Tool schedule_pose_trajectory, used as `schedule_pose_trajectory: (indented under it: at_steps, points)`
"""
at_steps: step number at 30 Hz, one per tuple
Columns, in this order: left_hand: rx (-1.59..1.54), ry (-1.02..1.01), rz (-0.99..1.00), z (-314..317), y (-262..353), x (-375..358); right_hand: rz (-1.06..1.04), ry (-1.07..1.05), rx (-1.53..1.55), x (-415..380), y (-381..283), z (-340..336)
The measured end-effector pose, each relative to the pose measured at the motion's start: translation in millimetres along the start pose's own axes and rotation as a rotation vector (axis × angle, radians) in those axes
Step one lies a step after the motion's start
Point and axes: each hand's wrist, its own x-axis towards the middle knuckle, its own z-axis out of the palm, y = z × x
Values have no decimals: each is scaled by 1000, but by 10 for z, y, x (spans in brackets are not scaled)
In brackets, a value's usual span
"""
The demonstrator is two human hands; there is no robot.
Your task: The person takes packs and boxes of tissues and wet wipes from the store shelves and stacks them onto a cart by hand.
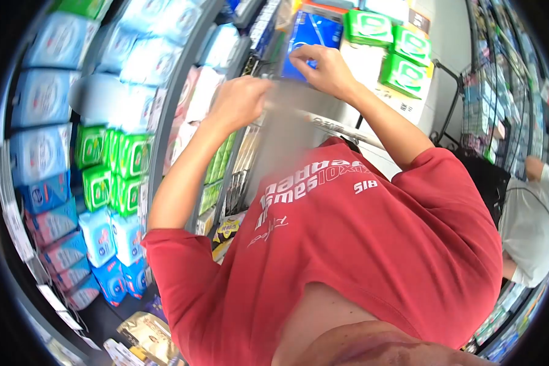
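My left hand (pixel 241 102) is closed in a loose fist, its fingertips at the upper edge of a blurred greyish sheet-like thing (pixel 280 131) hanging in front of my chest. My right hand (pixel 324 70) is curled with thumb and finger pinched together; what they hold, if anything, is too blurred to name. Just beyond it lies a blue package (pixel 314 36). Several green-and-white packs (pixel 402 73), looking like wipes, lie to its right on a pale surface (pixel 363 61).
Shelves on the left hold light-blue packs (pixel 46 97) and green packs (pixel 97 186). A bar with lettering (pixel 348 131) crosses in front of me. On the right are a black metal frame (pixel 451 79), another person (pixel 531 226) and more stocked shelves (pixel 485 104).
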Motion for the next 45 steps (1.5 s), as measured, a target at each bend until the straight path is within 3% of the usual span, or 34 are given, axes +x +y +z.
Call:
schedule_pose_trajectory:
  at_steps: [4, 6, 8, 10, 11, 15, 25, 28, 30, 32, 33, 34, 36, 38, 42, 43, 45]
  points:
    - [-94, -149, 22, 455, 324, 863, 16, 120, -144, -216, 425, -565]
    - [-92, -129, 84, 684, 511, 1220, 34, 201, -249, -378, 592, -879]
    - [-158, -184, 88, 1006, 636, 1519, 108, 178, -395, -591, 674, -1240]
    - [-173, 49, 233, 1311, 796, 1746, 131, 171, -483, -830, 778, -1540]
    - [-180, 42, 230, 1414, 885, 1827, 142, 162, -567, -940, 827, -1666]
    - [-253, 29, 276, 1606, 1179, 2004, 284, 4, -607, -1261, 984, -1985]
    - [-96, 40, 141, 1662, 1294, 1942, 217, -231, -624, -1097, 1016, -1973]
    - [-333, 85, 35, 1527, 1206, 1635, 218, -313, -529, -907, 688, -1875]
    - [-546, 123, -8, 1364, 963, 1370, 111, -268, -367, -743, 547, -1632]
    - [-646, 20, -146, 948, 749, 1059, 58, -318, -186, -564, 409, -1340]
    - [-807, -97, -305, 793, 590, 907, 72, -390, -112, -468, 338, -1183]
    - [-696, -4, -303, 778, 393, 738, 101, -464, -36, -369, 241, -1030]
    - [-983, -113, -702, 351, 208, 388, -159, -543, 23, -132, 54, -724]
    - [-1157, -238, -744, -71, 94, 19, -358, -632, -8, 124, -241, -472]
    - [-831, -29, -782, -927, 177, -587, -709, -628, 62, 616, -891, -52]
    - [-879, 56, -757, -1046, 149, -779, -764, -634, 74, 756, -1046, 38]
    - [-578, 212, -708, -1230, 72, -1152, -859, -589, 122, 1004, -1299, 332]
